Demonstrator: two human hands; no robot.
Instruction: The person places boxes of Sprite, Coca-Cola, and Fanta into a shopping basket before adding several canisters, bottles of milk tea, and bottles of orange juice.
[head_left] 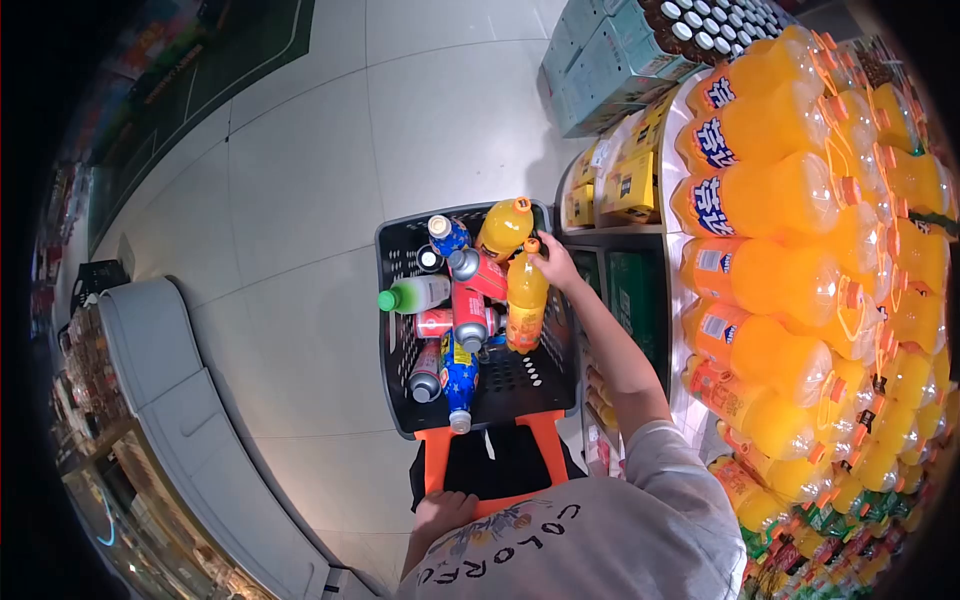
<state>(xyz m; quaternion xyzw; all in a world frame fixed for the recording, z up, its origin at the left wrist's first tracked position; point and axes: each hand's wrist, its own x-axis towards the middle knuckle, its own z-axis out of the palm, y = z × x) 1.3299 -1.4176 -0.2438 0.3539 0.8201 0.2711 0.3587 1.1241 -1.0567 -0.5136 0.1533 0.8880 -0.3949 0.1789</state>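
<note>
My right hand (pixel 556 266) grips an orange soda bottle (pixel 526 308) near its cap, inside the right side of a black shopping basket (pixel 395 385). The bottle stands tilted, its base toward me. My left hand (pixel 445 512) is closed round the orange handle (pixel 437 462) at the basket's near end. Another orange soda bottle (pixel 504 232) leans in the far right corner. Beside them lie several red cans with grey caps (pixel 470 312), a green-capped bottle (pixel 416 294), a blue bottle (pixel 460 380) near the front and another blue bottle (pixel 450 236) at the back.
Stacked packs of large orange soda bottles (pixel 760 200) rise close on my right. Behind them are yellow boxes (pixel 632 185) on a shelf and light blue cartons (pixel 610 70) with white-capped bottles. A grey counter (pixel 165 340) curves along the left. Pale floor tiles (pixel 300 230) lie between.
</note>
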